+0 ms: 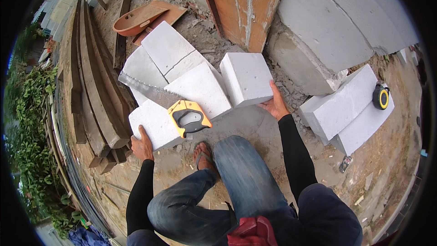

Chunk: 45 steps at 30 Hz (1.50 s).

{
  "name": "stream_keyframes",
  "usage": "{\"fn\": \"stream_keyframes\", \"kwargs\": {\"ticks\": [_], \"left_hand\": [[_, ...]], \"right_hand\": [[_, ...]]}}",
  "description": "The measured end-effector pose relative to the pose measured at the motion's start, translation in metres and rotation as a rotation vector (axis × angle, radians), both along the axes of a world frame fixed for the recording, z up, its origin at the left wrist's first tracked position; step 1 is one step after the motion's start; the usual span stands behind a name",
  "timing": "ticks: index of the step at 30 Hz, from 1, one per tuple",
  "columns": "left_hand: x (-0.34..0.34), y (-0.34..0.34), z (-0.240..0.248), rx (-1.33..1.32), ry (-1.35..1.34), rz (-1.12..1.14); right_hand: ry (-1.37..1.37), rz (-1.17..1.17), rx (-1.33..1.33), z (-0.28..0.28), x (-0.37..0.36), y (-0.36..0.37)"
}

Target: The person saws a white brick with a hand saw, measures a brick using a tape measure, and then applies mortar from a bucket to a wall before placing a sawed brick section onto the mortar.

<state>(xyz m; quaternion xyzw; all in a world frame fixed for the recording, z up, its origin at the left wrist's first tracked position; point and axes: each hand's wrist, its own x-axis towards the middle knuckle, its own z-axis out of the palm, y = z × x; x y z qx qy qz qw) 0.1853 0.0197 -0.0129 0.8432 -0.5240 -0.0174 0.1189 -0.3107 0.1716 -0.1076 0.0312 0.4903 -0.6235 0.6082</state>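
My left hand [143,146] grips the near left corner of a white aerated concrete block [152,120], thumb on top and fingers along its side. On the right, my right hand [276,104] holds another white concrete block [248,76], its thumb against the side and the fingers partly hidden under the lower edge. Between them, more white blocks [168,48] lie close together, with dark seams among them. A handsaw [190,117] with a yellow and black handle rests across the blocks, its toothed blade pointing to the far left. Neither hand touches the saw.
Long wooden beams [93,86] are stacked at left, beside green plants [34,155]. An orange-brown basin [136,20] lies behind the blocks. An orange-brown panel [246,9] leans near a block wall [327,18]. At right, a yellow and black tape measure [381,96] sits on white blocks [341,109].
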Motion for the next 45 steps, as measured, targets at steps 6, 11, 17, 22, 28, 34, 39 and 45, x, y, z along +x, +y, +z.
{"fn": "stream_keyframes", "kwargs": {"ticks": [6, 11, 17, 22, 28, 34, 39, 45], "left_hand": [[0.012, 0.001, 0.008, 0.012, -0.001, -0.016], [0.006, 0.003, -0.008, 0.021, -0.002, -0.055], [0.017, -0.004, 0.01, 0.045, -0.044, -0.053], [0.025, -0.007, 0.0, 0.153, -0.006, -0.101], [0.121, -0.058, -0.011, 0.278, 0.077, -0.235], [0.029, -0.027, 0.012, 0.349, 0.13, -0.334], [-0.003, -0.032, 0.055, 0.317, 0.148, -0.604], [-0.16, -0.002, 0.072, 0.447, 0.075, -0.951]], "right_hand": [[-0.048, -0.143, 0.155, -0.017, 0.021, 0.068], [0.51, 0.047, 0.411, -0.068, 0.017, 0.147], [1.434, 0.146, 0.521, 0.02, 0.077, 0.134], [1.468, 0.338, -0.438, 0.148, 0.152, 0.05], [2.041, 0.758, -0.534, 0.163, 0.251, -0.044], [1.817, 0.699, -0.507, 0.118, 0.223, -0.058], [1.237, 0.308, -0.406, 0.202, 0.159, -0.01], [1.146, 0.119, -0.095, 0.156, 0.113, 0.088]]}}
